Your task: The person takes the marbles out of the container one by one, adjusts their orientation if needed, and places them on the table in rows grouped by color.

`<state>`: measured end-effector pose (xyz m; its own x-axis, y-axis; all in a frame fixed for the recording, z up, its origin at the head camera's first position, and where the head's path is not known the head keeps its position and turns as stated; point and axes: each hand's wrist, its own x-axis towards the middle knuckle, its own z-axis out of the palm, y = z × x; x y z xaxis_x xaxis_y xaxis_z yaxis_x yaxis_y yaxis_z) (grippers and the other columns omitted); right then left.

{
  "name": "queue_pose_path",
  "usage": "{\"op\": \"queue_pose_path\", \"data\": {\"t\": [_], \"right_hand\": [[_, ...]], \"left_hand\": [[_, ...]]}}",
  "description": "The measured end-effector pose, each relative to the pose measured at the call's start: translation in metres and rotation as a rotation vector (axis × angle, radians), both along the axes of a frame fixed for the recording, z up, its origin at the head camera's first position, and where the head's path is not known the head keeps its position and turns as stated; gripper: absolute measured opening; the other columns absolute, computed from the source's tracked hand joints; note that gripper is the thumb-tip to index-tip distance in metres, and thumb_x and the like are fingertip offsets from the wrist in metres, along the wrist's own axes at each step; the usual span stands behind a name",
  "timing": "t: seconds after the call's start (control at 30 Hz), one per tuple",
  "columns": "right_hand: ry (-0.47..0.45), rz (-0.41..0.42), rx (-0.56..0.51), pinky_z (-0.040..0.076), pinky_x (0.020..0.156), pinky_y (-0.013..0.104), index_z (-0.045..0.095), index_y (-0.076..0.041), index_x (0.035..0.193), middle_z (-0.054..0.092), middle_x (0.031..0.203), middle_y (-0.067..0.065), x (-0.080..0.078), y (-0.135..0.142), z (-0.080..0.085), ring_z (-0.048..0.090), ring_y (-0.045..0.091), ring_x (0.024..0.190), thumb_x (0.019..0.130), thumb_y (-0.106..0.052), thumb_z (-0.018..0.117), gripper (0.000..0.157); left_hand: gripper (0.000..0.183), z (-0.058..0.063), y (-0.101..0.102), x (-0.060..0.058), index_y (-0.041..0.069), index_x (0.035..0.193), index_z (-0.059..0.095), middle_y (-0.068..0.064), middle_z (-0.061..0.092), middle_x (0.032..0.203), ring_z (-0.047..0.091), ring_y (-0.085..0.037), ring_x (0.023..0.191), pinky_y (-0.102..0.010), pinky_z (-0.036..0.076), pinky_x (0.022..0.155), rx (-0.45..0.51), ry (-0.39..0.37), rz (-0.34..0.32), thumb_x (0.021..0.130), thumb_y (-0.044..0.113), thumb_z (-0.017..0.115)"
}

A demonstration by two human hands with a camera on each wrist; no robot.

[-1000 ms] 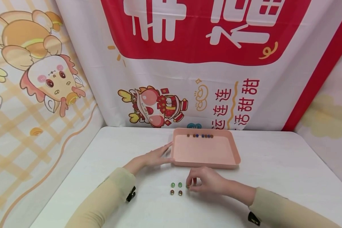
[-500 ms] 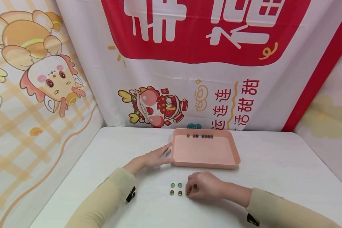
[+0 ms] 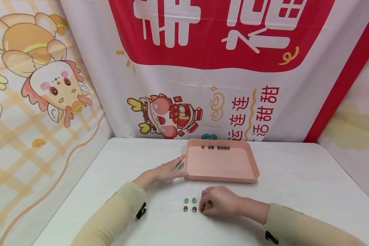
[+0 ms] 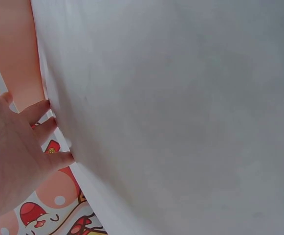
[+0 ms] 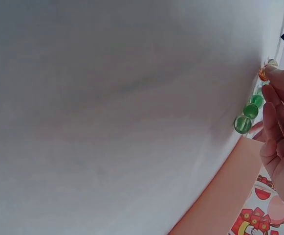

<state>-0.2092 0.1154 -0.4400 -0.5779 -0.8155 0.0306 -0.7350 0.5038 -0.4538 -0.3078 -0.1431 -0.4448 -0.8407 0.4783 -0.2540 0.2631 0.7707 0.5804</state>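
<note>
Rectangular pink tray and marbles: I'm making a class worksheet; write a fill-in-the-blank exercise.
The rectangular pink tray stands on a ____ tabletop.
Its round brown marbles share a row with ____ ones.
The person's right hand pinches an amber glass marble; table marbles are brown and ____.
Missing words: white; blue; green.

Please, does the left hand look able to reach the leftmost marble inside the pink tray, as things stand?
Probably yes: the left hand is at the left side of the pink tray, and only the side wall seems to stand before the leftmost marble.
</note>
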Motion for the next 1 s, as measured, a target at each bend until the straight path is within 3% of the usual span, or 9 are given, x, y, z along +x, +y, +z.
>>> {"op": "queue_pose_path", "data": {"t": [0.2, 0.53, 0.63, 0.83, 1.0], "right_hand": [[-0.011, -0.062, -0.042, 0.045, 0.06, 0.017, 0.076, -0.024, 0.094, 0.059, 0.083, -0.021, -0.001, 0.006, 0.01, 0.054, 0.0, 0.07, 0.082, -0.02, 0.079, 0.013], [0.018, -0.153, -0.136, 0.052, 0.069, 0.026, 0.074, -0.023, 0.097, 0.064, 0.089, -0.015, -0.014, 0.027, 0.043, 0.058, 0.006, 0.078, 0.084, -0.019, 0.078, 0.014], [0.053, -0.176, -0.177, 0.053, 0.068, 0.029, 0.074, -0.024, 0.096, 0.064, 0.088, -0.014, -0.021, 0.035, 0.051, 0.059, 0.006, 0.078, 0.083, -0.017, 0.078, 0.015], [0.205, -0.191, -0.267, 0.054, 0.063, 0.033, 0.075, -0.019, 0.095, 0.067, 0.088, -0.01, -0.041, 0.055, 0.059, 0.06, 0.004, 0.075, 0.082, -0.012, 0.08, 0.016], [0.22, -0.266, -0.306, 0.053, 0.062, 0.03, 0.074, -0.019, 0.095, 0.067, 0.089, -0.008, -0.061, 0.073, 0.057, 0.059, 0.006, 0.075, 0.082, -0.01, 0.079, 0.016]], "left_hand": [[0.088, -0.009, -0.002, -0.007, 0.037, 0.156, 0.008, -0.001, 0.016, 0.161, 0.016, -0.026, 0.146, -0.063, 0.015, 0.111, -0.004, -0.009, -0.006, 0.088, 0.065, 0.056], [0.087, -0.004, -0.001, -0.001, 0.035, 0.157, 0.011, -0.003, 0.018, 0.161, 0.017, -0.027, 0.146, -0.058, 0.017, 0.113, 0.006, 0.002, -0.001, 0.088, 0.064, 0.056], [0.087, -0.001, 0.0, 0.001, 0.035, 0.157, 0.011, -0.004, 0.018, 0.161, 0.016, -0.027, 0.146, -0.057, 0.017, 0.113, 0.008, 0.005, -0.006, 0.088, 0.064, 0.055], [0.088, 0.0, -0.001, 0.001, 0.034, 0.157, 0.01, -0.003, 0.018, 0.161, 0.017, -0.028, 0.146, -0.057, 0.018, 0.113, 0.003, 0.008, -0.011, 0.088, 0.065, 0.056], [0.089, 0.002, 0.0, 0.003, 0.037, 0.156, 0.011, -0.001, 0.018, 0.161, 0.016, -0.027, 0.146, -0.057, 0.018, 0.113, 0.004, 0.002, 0.0, 0.086, 0.067, 0.056]]}}
